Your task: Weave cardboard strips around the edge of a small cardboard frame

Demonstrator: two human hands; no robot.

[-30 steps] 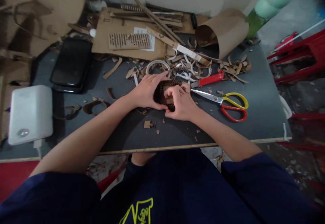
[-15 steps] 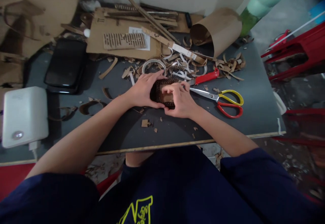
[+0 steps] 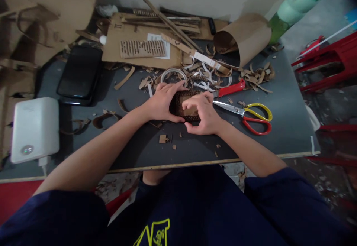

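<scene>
A small dark cardboard frame with a brown middle (image 3: 186, 104) lies on the grey table (image 3: 281, 101). My left hand (image 3: 161, 103) curls round its left end, thumb along the near edge. My right hand (image 3: 202, 114) covers its right side, fingers bent and fingertips pressing on the brown middle. Yellow-and-red scissors (image 3: 251, 115) lie just right of my right hand. A red-handled cutter (image 3: 231, 88) sits behind them.
Cardboard sheets (image 3: 139, 49), sticks, a rolled cardboard tube (image 3: 245, 38) and curled offcuts crowd the back. A black case (image 3: 79, 73) and a white box (image 3: 35, 129) stand at the left. A green bottle (image 3: 295, 8) and red stools (image 3: 331, 60) are at the right.
My right hand has slid a little toward me and to the right, so more of the frame's brown middle shows. The left hand keeps its hold.
</scene>
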